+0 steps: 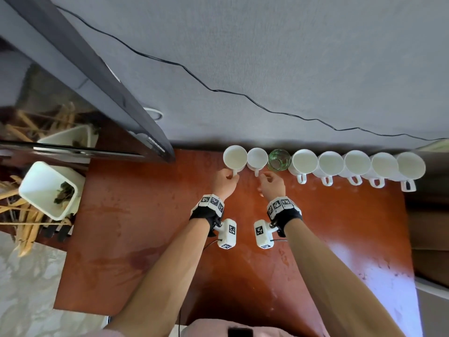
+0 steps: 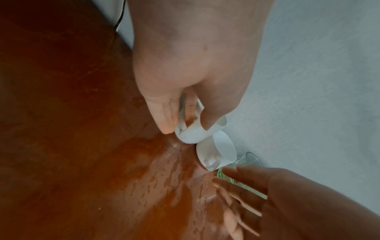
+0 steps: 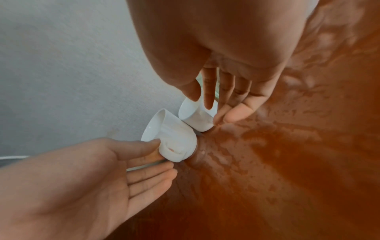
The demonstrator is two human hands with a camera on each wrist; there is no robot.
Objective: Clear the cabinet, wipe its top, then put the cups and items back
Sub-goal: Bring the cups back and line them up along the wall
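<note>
Along the wall on the red-brown cabinet top stands a row of white cups. My left hand pinches the handle of the leftmost white cup. The left wrist view shows the thumb and fingers of that hand either side of this cup's handle. My right hand hovers with straight, spread fingers at the handle of the second cup and holds nothing. A green glass stands right of it. In the right wrist view the right hand is over the second cup.
Several more white cups line the wall to the right, handles toward me. A dark screen leans over the left rear corner. A white planter with dried stalks sits at the left edge. Wet streaks cover the top.
</note>
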